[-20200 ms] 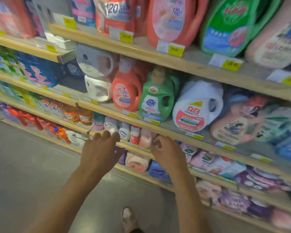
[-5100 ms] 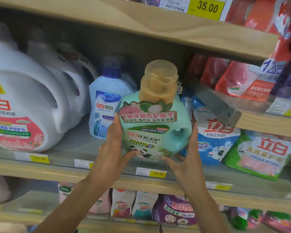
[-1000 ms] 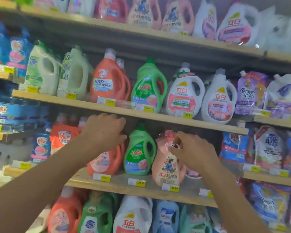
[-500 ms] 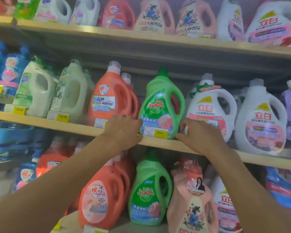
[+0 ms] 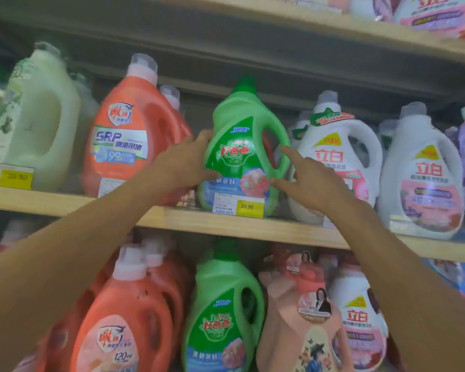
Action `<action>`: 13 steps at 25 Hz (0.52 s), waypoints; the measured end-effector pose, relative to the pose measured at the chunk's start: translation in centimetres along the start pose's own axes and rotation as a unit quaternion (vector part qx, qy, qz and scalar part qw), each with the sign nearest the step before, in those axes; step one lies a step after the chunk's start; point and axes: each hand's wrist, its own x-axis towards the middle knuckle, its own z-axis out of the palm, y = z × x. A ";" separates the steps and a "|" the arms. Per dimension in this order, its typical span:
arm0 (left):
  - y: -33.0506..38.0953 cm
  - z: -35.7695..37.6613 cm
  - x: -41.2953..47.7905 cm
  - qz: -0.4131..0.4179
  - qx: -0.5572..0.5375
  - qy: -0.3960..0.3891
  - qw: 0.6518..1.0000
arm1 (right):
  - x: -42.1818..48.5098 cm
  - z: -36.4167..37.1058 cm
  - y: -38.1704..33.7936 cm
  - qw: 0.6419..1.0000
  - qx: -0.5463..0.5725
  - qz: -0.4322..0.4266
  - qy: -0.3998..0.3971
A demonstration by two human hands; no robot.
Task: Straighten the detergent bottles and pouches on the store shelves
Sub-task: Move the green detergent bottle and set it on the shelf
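Observation:
A green detergent bottle (image 5: pixel 242 146) with a green cap stands on the middle wooden shelf (image 5: pixel 172 220), leaning slightly left. My left hand (image 5: pixel 184 162) presses against its left side, fingers curled round the edge. My right hand (image 5: pixel 310 178) is at its right side by the handle, fingers spread, thumb and forefinger touching the bottle. An orange bottle (image 5: pixel 129 135) stands to its left and a white bottle (image 5: pixel 333 157) to its right.
A pale bottle (image 5: pixel 42 116) stands far left and another white bottle (image 5: pixel 424 173) far right. Below are orange (image 5: pixel 124 318), green (image 5: pixel 223 310), pink (image 5: pixel 304 318) and white bottles. Yellow price tags (image 5: pixel 249 206) hang on the shelf edge. Another shelf (image 5: pixel 360 28) runs overhead.
The view has moved closer to the middle shelf. Both hands have risen from the shelf edge to the sides of the green bottle.

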 end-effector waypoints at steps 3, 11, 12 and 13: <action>-0.7 1.4 2.3 0.050 -0.212 -0.081 0.973 | 1.5 1.0 0.0 0.996 0.080 0.016 -0.039; -2.0 4.1 5.0 0.051 -0.305 -0.110 0.945 | 2.8 2.9 0.1 0.947 0.311 0.025 -0.071; -2.1 4.2 5.1 0.044 -0.286 -0.117 0.950 | 2.8 3.0 0.0 0.946 0.317 0.022 -0.071; -2.2 4.2 5.2 0.040 -0.265 -0.124 0.955 | 2.8 3.0 -0.2 0.944 0.321 0.017 -0.074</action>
